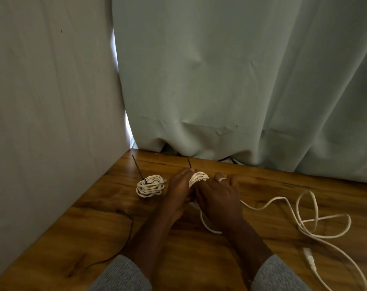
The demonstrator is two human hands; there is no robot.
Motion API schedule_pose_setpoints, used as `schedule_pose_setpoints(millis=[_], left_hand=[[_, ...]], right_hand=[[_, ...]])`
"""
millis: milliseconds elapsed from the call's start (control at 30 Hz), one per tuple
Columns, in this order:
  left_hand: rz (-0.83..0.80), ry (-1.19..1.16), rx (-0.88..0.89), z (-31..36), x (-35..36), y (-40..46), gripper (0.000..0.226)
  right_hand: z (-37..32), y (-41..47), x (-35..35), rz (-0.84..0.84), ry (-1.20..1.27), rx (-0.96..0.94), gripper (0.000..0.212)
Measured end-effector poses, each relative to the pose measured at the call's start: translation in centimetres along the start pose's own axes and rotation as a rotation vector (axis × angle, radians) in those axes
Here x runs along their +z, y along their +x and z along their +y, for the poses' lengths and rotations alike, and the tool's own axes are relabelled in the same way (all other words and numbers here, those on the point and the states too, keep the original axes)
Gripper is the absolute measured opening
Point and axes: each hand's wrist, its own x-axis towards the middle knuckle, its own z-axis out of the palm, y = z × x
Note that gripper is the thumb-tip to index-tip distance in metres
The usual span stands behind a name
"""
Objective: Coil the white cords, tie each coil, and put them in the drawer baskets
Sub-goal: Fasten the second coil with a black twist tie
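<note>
Right now I see both hands pressed together around a white coil (198,177) on the wooden table (262,185); left hand (178,191) seems to pinch a black tie (189,162); right hand (217,195) grips the coil; a tied coil (150,185) lies at nine o'clock; loose cord (304,219) trails toward four o'clock.

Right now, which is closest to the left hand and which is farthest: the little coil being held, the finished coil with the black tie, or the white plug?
From the left hand:
1. Held coil, touching it, on its right.
2. Finished coil, just to its left.
3. White plug, far right, near the table's front.
</note>
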Motion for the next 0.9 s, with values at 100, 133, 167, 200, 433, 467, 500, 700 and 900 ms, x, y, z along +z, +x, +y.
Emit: schedule_pose_setpoints(millis=[100,133,167,200,433,467,500,700,900], left_hand=[[0.037,0.014,0.034,0.3,-0.4,0.0,0.024],[0.051,0.011,0.035,0.3,-0.5,0.1,0.023],[0.057,0.008,0.033,0.4,-0.6,0.1,0.023],[0.058,0.012,0.032,0.4,-0.7,0.2,0.022],[-0.029,0.087,0.055,0.0,-0.3,0.1,0.025],[-0.037,0.084,0.049,0.0,-0.2,0.0,0.026],[-0.043,0.073,0.042,0.0,-0.1,-0.1,0.026],[-0.032,-0.015,-0.010,0.1,-0.2,-0.3,0.025],[-0.046,0.072,0.040,-0.3,-0.1,-0.1,0.020]], right_hand=[[0.3,0.0,0.0,0.007,0.251,0.042,0.003],[0.6,0.0,0.0,0.029,0.333,0.061,0.008],[0.8,0.0,-0.2,0.054,0.403,0.069,0.015],[1.0,-0.1,-0.3,0.080,0.454,0.075,0.021],[0.0,0.1,-1.8,0.069,0.678,0.297,0.037],[-0.2,0.2,-2.0,0.055,0.709,0.346,0.041],[-0.2,0.2,-2.1,0.047,0.724,0.368,0.044],[0.0,-0.1,-1.4,-0.012,0.599,0.279,0.042],[0.1,0.0,-1.6,0.085,0.598,0.313,0.030]])
